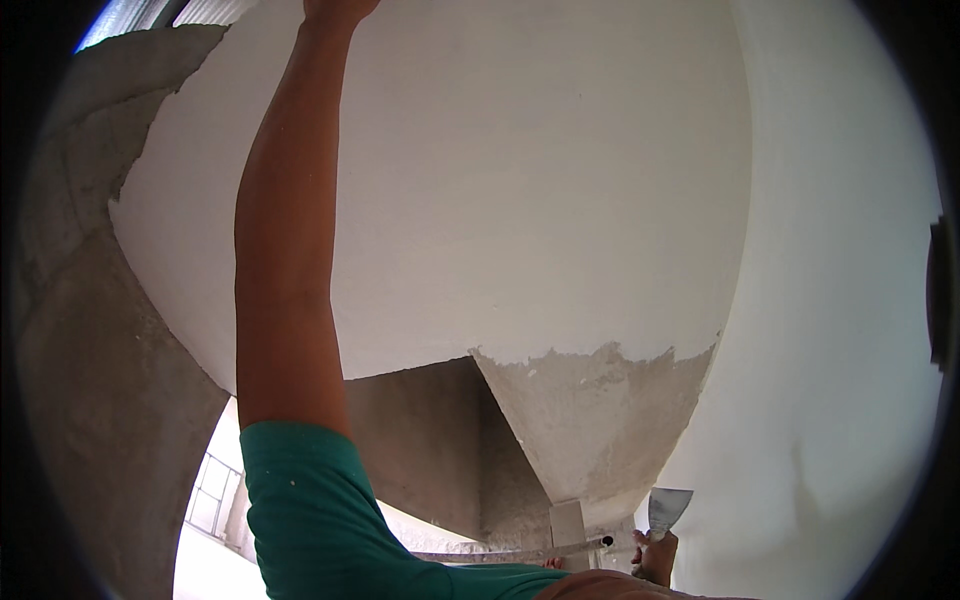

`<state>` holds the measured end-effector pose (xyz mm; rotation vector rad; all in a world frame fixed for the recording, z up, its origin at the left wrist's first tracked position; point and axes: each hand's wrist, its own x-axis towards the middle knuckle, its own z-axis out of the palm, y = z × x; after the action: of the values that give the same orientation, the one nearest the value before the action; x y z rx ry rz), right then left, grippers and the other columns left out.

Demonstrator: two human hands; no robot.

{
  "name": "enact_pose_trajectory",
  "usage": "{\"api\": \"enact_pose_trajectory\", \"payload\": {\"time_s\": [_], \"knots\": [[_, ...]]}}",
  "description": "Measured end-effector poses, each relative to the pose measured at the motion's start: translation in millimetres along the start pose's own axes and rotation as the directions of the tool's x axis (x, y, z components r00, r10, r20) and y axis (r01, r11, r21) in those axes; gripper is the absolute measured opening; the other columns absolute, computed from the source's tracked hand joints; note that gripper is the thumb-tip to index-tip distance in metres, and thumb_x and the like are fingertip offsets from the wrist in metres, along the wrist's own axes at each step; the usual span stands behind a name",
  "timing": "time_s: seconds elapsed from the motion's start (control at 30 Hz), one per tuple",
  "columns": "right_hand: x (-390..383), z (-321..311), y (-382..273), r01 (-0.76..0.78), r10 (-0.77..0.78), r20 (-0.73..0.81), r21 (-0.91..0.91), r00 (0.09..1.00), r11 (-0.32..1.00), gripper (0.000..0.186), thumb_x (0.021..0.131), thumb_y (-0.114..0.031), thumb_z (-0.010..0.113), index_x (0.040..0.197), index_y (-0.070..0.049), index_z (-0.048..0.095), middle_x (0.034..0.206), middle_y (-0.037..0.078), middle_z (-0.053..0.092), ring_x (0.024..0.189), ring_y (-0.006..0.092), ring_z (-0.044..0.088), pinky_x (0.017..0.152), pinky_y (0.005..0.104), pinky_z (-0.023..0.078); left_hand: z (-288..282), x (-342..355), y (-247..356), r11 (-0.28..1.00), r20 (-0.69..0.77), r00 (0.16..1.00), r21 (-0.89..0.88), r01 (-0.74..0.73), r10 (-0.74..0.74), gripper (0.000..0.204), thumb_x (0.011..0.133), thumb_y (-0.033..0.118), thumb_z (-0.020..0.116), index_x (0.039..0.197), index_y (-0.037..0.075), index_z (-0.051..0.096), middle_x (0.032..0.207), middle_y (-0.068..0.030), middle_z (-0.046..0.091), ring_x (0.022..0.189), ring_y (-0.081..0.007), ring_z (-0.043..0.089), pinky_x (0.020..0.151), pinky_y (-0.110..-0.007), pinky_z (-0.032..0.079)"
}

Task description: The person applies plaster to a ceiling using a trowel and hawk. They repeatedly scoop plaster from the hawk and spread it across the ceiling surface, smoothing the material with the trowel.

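Green cloth of a sleeve (305, 490) lies nearest, at the near left, and from it a bare left arm (290, 230) stretches to the far side. Its left hand (338, 8) is cut off by the picture's edge, so I cannot tell how its fingers stand, or whether they hold or touch anything. At the near right, the right hand (655, 556) has its fingers closed around a scraper (668, 510); the flat blade shows clear of them, while the handle is mostly hidden in the grip. Whether the blade meets the white wall (830, 300) to the right, I cannot tell.

Beyond the arm spreads a pale coated surface (540, 200), ending raggedly above a bare grey patch (600, 415). Left of the scraper a pipe (604, 543) shows its dark end, the rest partly covered by the sleeve. Something dark (938, 295) at the far right rim is too shadowed to identify.
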<state>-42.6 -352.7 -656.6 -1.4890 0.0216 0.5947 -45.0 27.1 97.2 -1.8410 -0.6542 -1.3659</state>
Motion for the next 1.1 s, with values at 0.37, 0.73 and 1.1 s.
{"api": "enact_pose_trajectory", "payload": {"time_s": [0.37,0.73,1.1], "knots": [[-12,6,-26,0.015,-0.014,0.042,-0.039,0.999,0.999,0.024,0.076,0.002,0.071,0.067,-0.002,0.049,0.052,0.005,0.050,0.034,0.0153,0.046,0.032,0.0294,0.039,47,-130,2,0.938,-0.056,0.945,0.154,-0.311,0.322,0.057,0.082,-0.002,0.055,0.132,0.026,0.054,0.127,0.0024,0.062,0.116,-0.0224,0.059,0.106,-0.059,0.034],[-2,3,-11,-0.065,0.063,-0.048,-0.042,0.997,0.997,0.025,0.073,0.003,0.072,0.067,-0.002,0.049,0.051,0.005,0.048,0.034,0.0158,0.045,0.031,0.0303,0.037,26,-30,-76,0.990,-0.255,0.959,0.099,-0.098,0.120,0.055,0.082,-0.010,0.049,0.132,0.013,0.054,0.134,-0.0091,0.056,0.125,-0.0290,0.051,0.108,-0.058,0.031],[-9,19,-33,-0.053,0.051,-0.035,-0.035,0.998,0.998,0.024,0.074,0.002,0.071,0.067,-0.003,0.049,0.051,0.004,0.047,0.034,0.0155,0.043,0.031,0.0301,0.035,68,-79,-93,0.947,-0.226,0.931,0.215,-0.239,0.287,0.063,0.083,0.001,0.054,0.138,0.030,0.049,0.133,0.0000,0.059,0.122,-0.0215,0.055,0.106,-0.058,0.033]]}}
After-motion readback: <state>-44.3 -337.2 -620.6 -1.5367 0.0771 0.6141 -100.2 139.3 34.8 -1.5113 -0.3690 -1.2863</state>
